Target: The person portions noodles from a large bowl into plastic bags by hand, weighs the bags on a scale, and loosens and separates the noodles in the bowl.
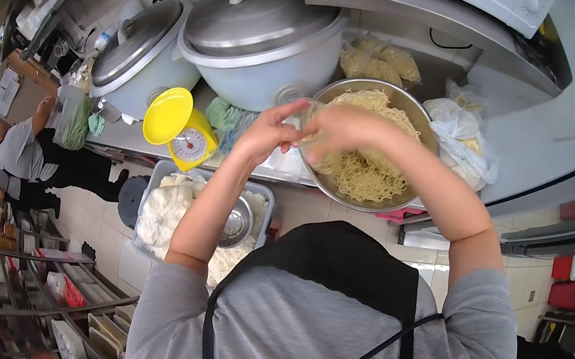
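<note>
Over the left rim of a large steel bowl (311, 175), my two hands come close together. My left hand (272, 133) is closed at the thumb and fingers on a thin clear plastic bag (309, 115), only part of which shows. My right hand (344, 130) is smeared by motion above the bowl and next to the bag; its fingers cannot be made out. Yellow noodles (369, 173) fill much of the bowl. Behind it lie clear bags of noodles (377, 61).
Two lidded cookers (259, 65) (135, 59) stand at the back left. A yellow scale (193, 143) sits before them. Below, a grey tub (272, 203) holds white rice and a metal bowl (237, 224). White plastic bags (459, 134) lie right. Two people (34, 151) stand far left.
</note>
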